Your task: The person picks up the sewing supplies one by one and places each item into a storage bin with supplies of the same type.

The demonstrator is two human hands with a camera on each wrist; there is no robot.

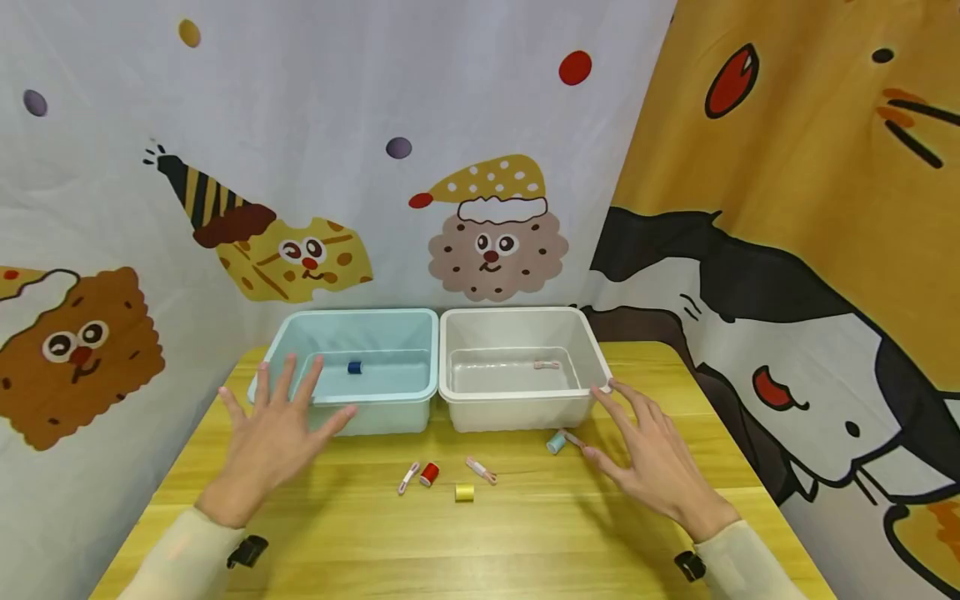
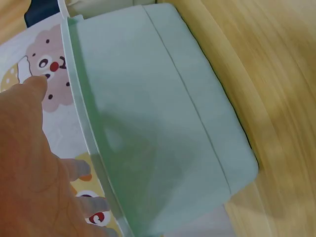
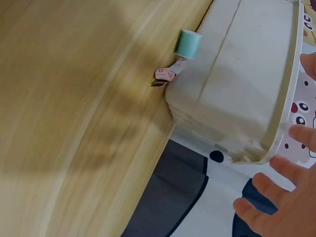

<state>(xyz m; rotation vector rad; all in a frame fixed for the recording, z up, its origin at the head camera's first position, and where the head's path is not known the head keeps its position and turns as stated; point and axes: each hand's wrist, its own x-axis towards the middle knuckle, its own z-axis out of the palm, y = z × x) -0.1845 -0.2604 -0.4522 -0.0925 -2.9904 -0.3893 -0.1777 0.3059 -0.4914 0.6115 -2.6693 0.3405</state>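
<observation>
My left hand [image 1: 273, 442], fingers spread, is at the near rim of the light blue bin [image 1: 390, 417]. A dark blue thread spool [image 1: 355, 367] lies inside that bin. My right hand [image 1: 660, 458], fingers apart and holding nothing, has its fingertips right at the front right corner of the white bin [image 1: 517, 414]. Inside the white bin is a small folded pink-and-white strip [image 1: 547, 365]. Below my right fingers, a pale teal thread spool [image 3: 188, 44] and a folded pink strip with printed marks [image 3: 165, 74] lie against the white bin's base.
On the wooden table [image 1: 420, 550], in front of the bins, lie a red spool [image 1: 429, 474], a yellow spool [image 1: 464, 492], a white-and-pink folded strip [image 1: 408, 478] and another folded strip [image 1: 482, 471]. A cartoon-printed curtain [image 1: 480, 83] hangs directly behind.
</observation>
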